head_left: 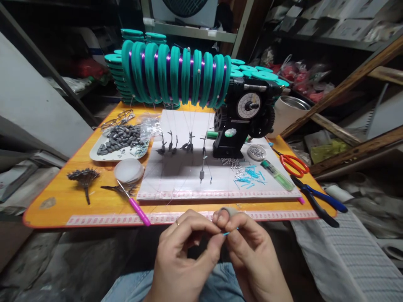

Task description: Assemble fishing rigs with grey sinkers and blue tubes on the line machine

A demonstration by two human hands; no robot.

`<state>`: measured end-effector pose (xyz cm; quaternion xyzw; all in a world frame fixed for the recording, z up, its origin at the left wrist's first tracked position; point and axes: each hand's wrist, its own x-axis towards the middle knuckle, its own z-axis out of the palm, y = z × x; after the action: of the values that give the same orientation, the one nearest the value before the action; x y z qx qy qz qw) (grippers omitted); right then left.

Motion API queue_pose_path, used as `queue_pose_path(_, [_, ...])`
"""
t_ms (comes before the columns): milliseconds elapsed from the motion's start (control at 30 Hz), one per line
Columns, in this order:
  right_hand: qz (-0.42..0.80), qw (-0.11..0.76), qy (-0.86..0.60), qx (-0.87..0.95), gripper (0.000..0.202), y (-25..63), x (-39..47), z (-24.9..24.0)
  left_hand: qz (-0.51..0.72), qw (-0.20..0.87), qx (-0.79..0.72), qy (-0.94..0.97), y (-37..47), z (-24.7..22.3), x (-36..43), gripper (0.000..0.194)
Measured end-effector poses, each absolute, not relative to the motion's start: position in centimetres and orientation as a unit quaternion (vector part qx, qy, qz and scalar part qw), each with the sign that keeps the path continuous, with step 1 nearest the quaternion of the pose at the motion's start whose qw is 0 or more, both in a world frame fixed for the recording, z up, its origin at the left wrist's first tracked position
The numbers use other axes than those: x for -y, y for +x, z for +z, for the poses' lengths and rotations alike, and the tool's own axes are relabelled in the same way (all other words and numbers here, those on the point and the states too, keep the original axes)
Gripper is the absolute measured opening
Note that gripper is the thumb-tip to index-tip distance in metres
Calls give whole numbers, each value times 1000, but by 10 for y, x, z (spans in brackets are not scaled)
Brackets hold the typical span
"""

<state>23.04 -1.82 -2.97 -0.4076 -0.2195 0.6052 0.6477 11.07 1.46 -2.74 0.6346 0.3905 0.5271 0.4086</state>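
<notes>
My left hand point(189, 251) and my right hand point(252, 247) meet in front of the table's near edge, above my lap. A small thin blue piece point(226, 233) is pinched between the fingertips of both hands. One finger of my right hand wears a grey cover point(232, 211). Beyond my hands, a white board point(176, 180) holds short blue tubes point(250, 176) and small silver beads point(231, 162). A row of teal spools point(176, 75) wound with purple line hangs over the board from a black geared machine point(231, 130). Dark weights point(202, 175) dangle on thin lines.
On the left are a tray of dark weights point(119, 140), a white round lid point(128, 170) and a pink-handled tool point(139, 212). On the right lie orange-handled scissors point(294, 165), blue-and-black pliers point(319, 199) and a green-capped tube point(278, 175). A measuring strip point(110, 219) lines the front edge.
</notes>
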Motion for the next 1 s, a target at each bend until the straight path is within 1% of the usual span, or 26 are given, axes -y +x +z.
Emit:
queue_pose_path(167, [644, 654, -359, 167, 17, 233, 18, -31, 542, 401, -393, 625, 109, -22, -15, 19])
queue_pose_path(367, [680, 640, -326, 145, 15, 234, 21, -34, 514, 423, -375, 645, 104, -24, -12, 20])
queue_pose_path(467, [690, 628, -330, 145, 14, 234, 23, -33, 528, 391, -368, 658, 106, -25, -11, 23])
queue_pose_path(567, [689, 618, -345, 154, 14, 235, 24, -31, 548, 346, -369, 667, 109, -23, -11, 22])
queue_pose_path(733, [694, 607, -348, 173, 14, 235, 26, -30, 546, 315, -379, 678, 112, -19, -11, 22])
queue_pose_path(1000, [705, 601, -339, 163, 18, 234, 27, -29, 515, 352, -378, 685, 109, -21, -9, 26])
